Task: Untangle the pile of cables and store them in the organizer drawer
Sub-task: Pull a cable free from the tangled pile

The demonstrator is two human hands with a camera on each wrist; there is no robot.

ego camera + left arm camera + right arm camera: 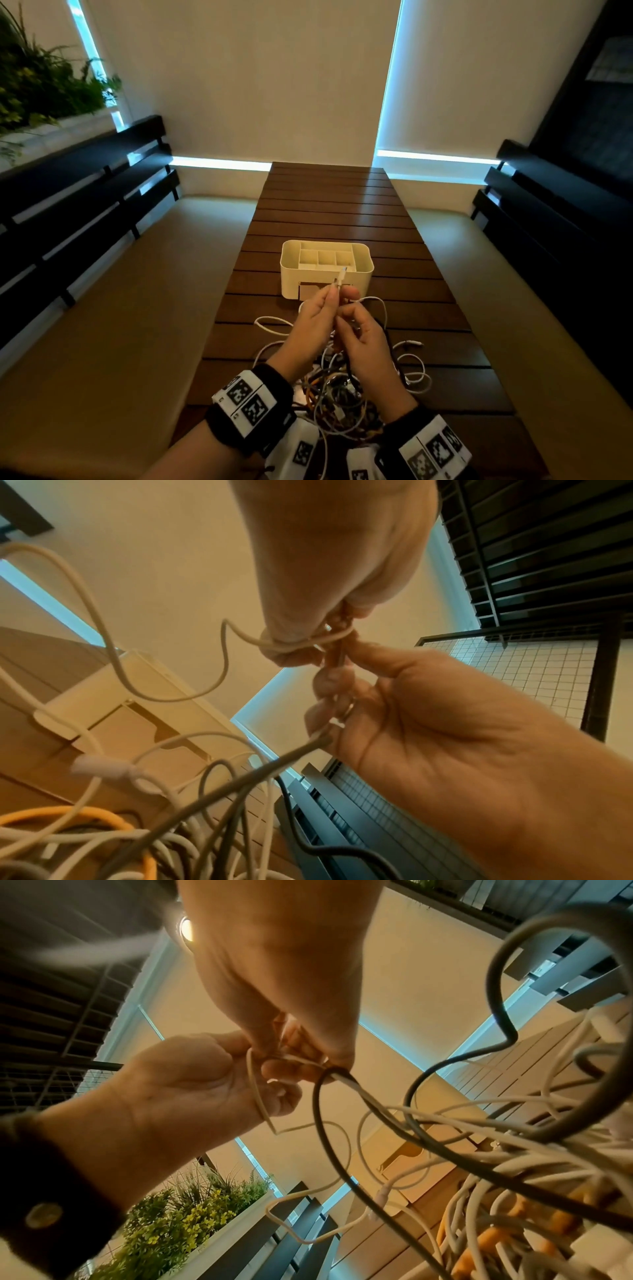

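Observation:
A tangled pile of white, grey and orange cables (342, 394) lies on the slatted wooden table (342, 212) near its front edge. Both hands are raised above the pile. My left hand (334, 291) pinches a thin white cable just below its white connector (341, 275), which points upward. In the left wrist view this cable (222, 653) loops round a left finger. My right hand (346, 315) curls round the same white cable and a dark grey cable (318, 1123) just beneath. The white organizer (291, 274) stands behind the hands, with its drawer (308, 291) in the front.
Cushioned benches (120, 308) with dark slatted backs run along both sides of the table. A planter with green plants (41, 89) sits at the far left. Beyond the organizer, bare table runs to the wall.

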